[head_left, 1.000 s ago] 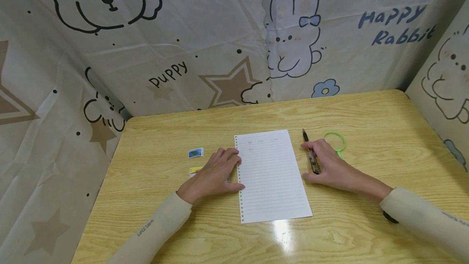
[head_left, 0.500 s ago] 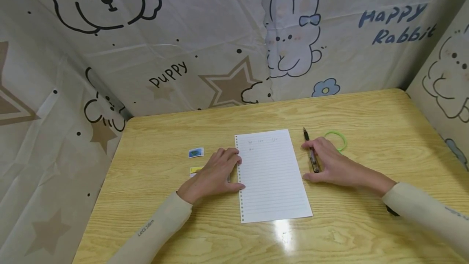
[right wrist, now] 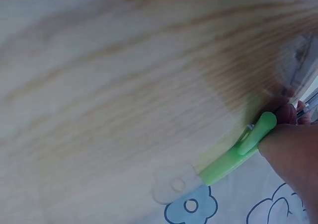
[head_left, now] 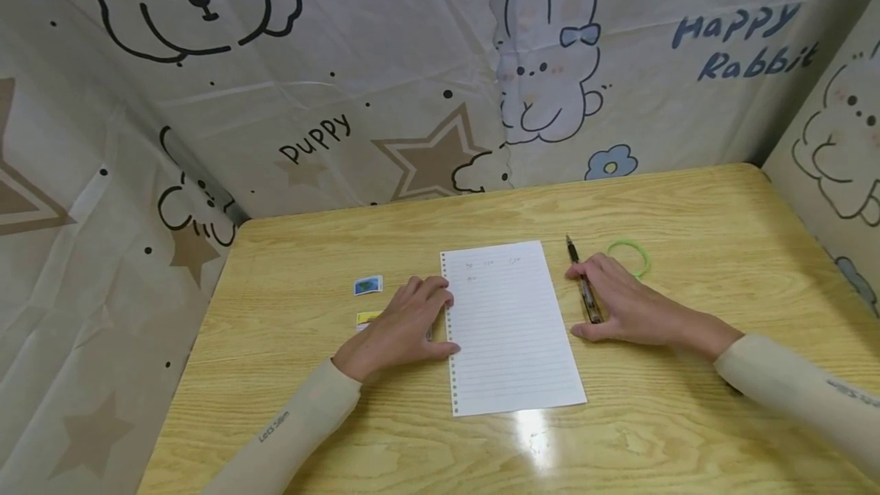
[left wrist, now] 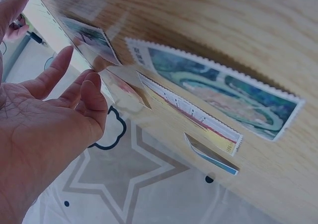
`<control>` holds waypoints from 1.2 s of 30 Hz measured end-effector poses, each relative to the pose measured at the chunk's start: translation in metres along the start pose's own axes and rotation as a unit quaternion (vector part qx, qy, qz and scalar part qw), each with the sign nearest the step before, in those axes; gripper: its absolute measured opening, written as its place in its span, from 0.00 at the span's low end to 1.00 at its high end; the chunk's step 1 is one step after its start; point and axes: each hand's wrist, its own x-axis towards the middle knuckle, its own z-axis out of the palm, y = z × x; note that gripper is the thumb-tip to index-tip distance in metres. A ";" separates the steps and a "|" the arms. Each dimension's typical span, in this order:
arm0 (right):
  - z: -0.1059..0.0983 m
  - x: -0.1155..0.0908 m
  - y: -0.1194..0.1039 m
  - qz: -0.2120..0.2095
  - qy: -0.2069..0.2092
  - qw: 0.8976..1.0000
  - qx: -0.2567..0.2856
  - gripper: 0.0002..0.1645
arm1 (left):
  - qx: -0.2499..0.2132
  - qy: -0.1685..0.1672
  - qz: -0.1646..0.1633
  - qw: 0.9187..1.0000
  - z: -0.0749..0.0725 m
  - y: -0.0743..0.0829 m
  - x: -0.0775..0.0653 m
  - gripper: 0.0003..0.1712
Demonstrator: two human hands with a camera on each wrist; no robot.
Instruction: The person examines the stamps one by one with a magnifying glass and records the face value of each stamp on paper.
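A lined, hole-punched sheet of paper (head_left: 512, 334) with faint handwriting at its top lies on the table between the hands. My left hand (head_left: 406, 319) rests at its punched edge, thumb and fingers spread apart. Under and beside that hand lie several postage stamps, among them a blue one (head_left: 367, 285), a partly covered yellow one (head_left: 367, 318) and, in the left wrist view, a large green one (left wrist: 218, 92). Right of the paper my right hand (head_left: 622, 304) loosely holds a black pen (head_left: 587, 292) across its fingers, tip pointing away. Its thumb stands off from the forefinger.
A green magnifying glass (head_left: 645, 257) lies just beyond the right hand; its handle (right wrist: 233, 162) shows in the right wrist view. A small dark object is mostly hidden under the right sleeve (head_left: 791, 380). Printed cloth (head_left: 412, 59) hangs behind the wooden table (head_left: 289, 273).
The right hand and pen have shifted very slightly, and the right forearm has swung a little, covering more of the magnifying glass's handle. The left hand and paper stay put.
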 end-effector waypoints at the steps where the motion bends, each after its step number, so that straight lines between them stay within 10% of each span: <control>1: 0.000 0.000 0.000 -0.002 0.000 1.000 -0.005 0.46 | -0.001 0.000 0.000 1.000 0.000 0.000 0.000 0.36; 36: 0.010 -0.001 0.007 -0.037 0.028 0.997 -0.061 0.48 | -0.014 -0.024 -0.005 1.000 -0.005 0.000 0.003 0.37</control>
